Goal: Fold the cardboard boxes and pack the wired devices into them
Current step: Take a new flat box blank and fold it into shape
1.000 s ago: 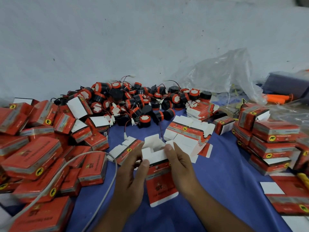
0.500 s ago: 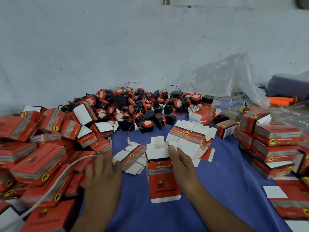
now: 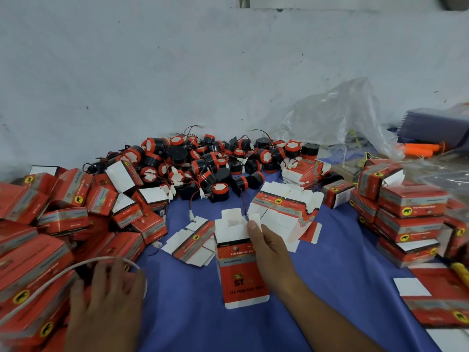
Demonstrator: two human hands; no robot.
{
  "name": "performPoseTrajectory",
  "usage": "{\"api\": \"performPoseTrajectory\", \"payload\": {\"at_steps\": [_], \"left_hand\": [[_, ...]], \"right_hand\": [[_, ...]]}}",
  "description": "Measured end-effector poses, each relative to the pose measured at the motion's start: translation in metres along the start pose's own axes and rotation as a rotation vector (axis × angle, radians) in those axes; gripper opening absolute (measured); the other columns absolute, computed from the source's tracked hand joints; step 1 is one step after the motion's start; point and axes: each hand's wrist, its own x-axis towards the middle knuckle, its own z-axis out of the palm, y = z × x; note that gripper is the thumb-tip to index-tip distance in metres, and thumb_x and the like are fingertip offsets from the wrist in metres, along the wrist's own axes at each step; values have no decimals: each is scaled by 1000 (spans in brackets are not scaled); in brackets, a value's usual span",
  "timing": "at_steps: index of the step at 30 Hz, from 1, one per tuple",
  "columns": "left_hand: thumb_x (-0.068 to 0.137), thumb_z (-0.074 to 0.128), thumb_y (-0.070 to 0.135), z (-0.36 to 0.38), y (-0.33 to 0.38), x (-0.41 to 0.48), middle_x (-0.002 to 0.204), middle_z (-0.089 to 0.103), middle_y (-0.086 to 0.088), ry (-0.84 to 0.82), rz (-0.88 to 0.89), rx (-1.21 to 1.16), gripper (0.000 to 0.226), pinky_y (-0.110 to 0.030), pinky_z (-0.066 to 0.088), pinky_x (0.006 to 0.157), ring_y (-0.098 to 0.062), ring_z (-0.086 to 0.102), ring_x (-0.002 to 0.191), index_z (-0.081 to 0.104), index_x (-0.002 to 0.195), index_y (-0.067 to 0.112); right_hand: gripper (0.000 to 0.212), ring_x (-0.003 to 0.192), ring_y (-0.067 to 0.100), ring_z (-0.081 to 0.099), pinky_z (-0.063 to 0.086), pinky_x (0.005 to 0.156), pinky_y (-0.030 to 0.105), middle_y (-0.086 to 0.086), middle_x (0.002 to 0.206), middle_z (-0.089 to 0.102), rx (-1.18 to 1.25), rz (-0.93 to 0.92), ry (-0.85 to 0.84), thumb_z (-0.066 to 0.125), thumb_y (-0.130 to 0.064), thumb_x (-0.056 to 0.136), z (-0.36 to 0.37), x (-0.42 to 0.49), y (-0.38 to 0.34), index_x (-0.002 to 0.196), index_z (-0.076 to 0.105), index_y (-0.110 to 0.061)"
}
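A red and white cardboard box (image 3: 238,270) stands half-folded on the blue cloth, its top flaps open. My right hand (image 3: 269,247) grips its right side, thumb near the upper flap. My left hand (image 3: 109,298) lies with spread fingers on the red boxes at the lower left, over a white cable (image 3: 63,271). It looks blurred. A heap of black and red wired devices (image 3: 203,163) lies at the back against the wall. Flat unfolded boxes (image 3: 284,212) lie just behind the held box, and another (image 3: 193,242) to its left.
Piles of folded red boxes (image 3: 63,224) fill the left side and a stack (image 3: 406,219) stands on the right. A clear plastic bag (image 3: 330,118) and an orange tool (image 3: 421,148) lie at the back right. The blue cloth (image 3: 330,288) shows in the middle.
My left hand let go of the box and moved left and down onto the red boxes. The right hand keeps its hold on the box, now standing more open.
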Motion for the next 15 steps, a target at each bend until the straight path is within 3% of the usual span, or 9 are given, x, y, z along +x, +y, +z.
{"api": "performPoseTrajectory", "payload": {"at_steps": [1, 3, 5, 6, 7, 8, 11, 15], "left_hand": [[71, 67, 23, -4, 3, 3, 137, 49, -34, -29, -5, 15, 49, -72, 34, 96, -54, 47, 124, 70, 119, 11], [67, 77, 56, -13, 16, 15, 158, 25, -19, -49, 47, -65, 94, -60, 27, 109, -40, 28, 143, 42, 148, 25], [86, 58, 65, -20, 40, 35, 159, 18, 7, -52, 118, -619, 82, -34, 28, 114, -7, 18, 145, 20, 153, 35], [88, 52, 61, -27, 52, 43, 153, 25, 17, -90, 135, -963, 73, -23, 32, 108, 8, 24, 138, 21, 150, 40], [87, 51, 57, -27, 64, 50, 148, 35, 20, -145, 149, -1249, 66, -18, 40, 102, 12, 35, 131, 28, 147, 42], [87, 51, 53, -25, 76, 56, 141, 48, 19, -164, 187, -1450, 56, -21, 47, 98, 6, 46, 128, 38, 141, 44], [98, 51, 47, -10, 97, 62, 114, 70, 4, -39, 263, -1581, 24, -29, 57, 85, -14, 67, 107, 62, 119, 42], [92, 55, 51, 6, 107, 63, 105, 73, 1, 98, 192, -1689, 27, -18, 55, 74, -16, 71, 96, 68, 111, 38]], "right_hand": [[75, 95, 14, 72, 53, 98, 50, -9, 96, 75, -2, 2, -2, 34, -90, 68, 0, 0, 0, 98, 66, -30], [74, 95, 14, 72, 53, 98, 49, -7, 96, 74, -1, -1, -6, 35, -88, 69, 0, 1, 1, 99, 66, -28], [74, 96, 13, 72, 53, 99, 48, -7, 98, 74, 3, -2, -18, 35, -87, 69, -1, 2, 1, 101, 66, -27], [73, 98, 14, 71, 53, 99, 48, -7, 100, 74, 3, -6, -27, 35, -86, 71, -1, 1, 2, 103, 66, -29], [69, 100, 14, 71, 52, 100, 47, -8, 101, 74, 9, -18, -34, 35, -84, 74, 0, 1, 2, 105, 66, -30], [63, 101, 14, 71, 53, 100, 47, -7, 103, 74, 21, -38, -39, 37, -80, 78, 0, 0, 2, 107, 66, -31], [53, 102, 16, 70, 55, 98, 45, -2, 105, 73, 45, -88, -45, 40, -65, 89, 1, 2, 3, 112, 65, -25], [53, 98, 8, 69, 55, 83, 19, -2, 103, 71, 24, -122, -64, 39, -65, 89, 3, 5, 4, 112, 64, -24]]}}
